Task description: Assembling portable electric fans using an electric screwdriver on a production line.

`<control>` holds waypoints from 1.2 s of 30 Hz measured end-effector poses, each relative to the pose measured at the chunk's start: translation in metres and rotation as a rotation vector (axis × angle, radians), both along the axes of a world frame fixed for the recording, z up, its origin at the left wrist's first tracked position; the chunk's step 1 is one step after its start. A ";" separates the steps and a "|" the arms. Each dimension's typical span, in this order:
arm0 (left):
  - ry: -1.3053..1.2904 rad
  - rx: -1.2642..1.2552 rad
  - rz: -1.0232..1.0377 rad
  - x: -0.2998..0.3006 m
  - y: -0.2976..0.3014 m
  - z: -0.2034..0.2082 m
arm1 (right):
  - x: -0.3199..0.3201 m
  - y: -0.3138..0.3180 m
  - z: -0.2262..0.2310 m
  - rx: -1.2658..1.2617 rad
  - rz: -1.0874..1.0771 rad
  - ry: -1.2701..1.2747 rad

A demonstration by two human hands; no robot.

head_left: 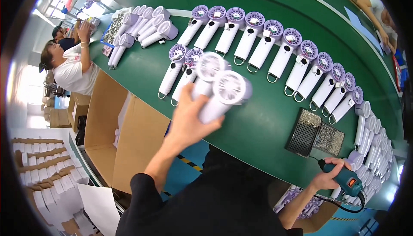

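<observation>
My left hand [183, 124] is closed around two white and lilac handheld fans [229, 89], lifted over the green table and slightly blurred. Beneath and beside them, two handheld fans [171, 75] with open-faced heads lie on the table. My right hand [325, 178] grips a dark green electric screwdriver [347, 179] at the table's near right edge. Its bit points toward two small black trays of screws, a gridded screw tray [300, 139] and a screw tray [329, 139] beside it. A long curved row of open-faced handheld fans [279, 62] with metal loops stretches across the table.
More handheld fans are gathered at the far left [148, 27] and heaped at the right [373, 163]. A tray of metal parts [115, 29] stands far left. An open cardboard box [142, 143] is below the table. Co-workers [71, 62] stand left and far right.
</observation>
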State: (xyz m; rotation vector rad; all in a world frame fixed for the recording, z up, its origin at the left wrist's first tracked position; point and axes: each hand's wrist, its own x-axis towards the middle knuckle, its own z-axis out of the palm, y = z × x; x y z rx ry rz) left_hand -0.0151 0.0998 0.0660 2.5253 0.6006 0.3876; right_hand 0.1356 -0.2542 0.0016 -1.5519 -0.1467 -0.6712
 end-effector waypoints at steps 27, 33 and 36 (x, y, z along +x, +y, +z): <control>0.122 -1.047 0.182 0.035 -0.079 -0.046 | 0.004 0.057 0.059 0.132 0.105 0.009; 0.167 -1.256 0.170 0.045 -0.101 -0.062 | 0.011 0.049 0.051 0.111 0.152 -0.001; 0.137 -1.161 0.185 0.050 -0.104 -0.066 | 0.014 0.044 0.053 0.100 0.120 0.024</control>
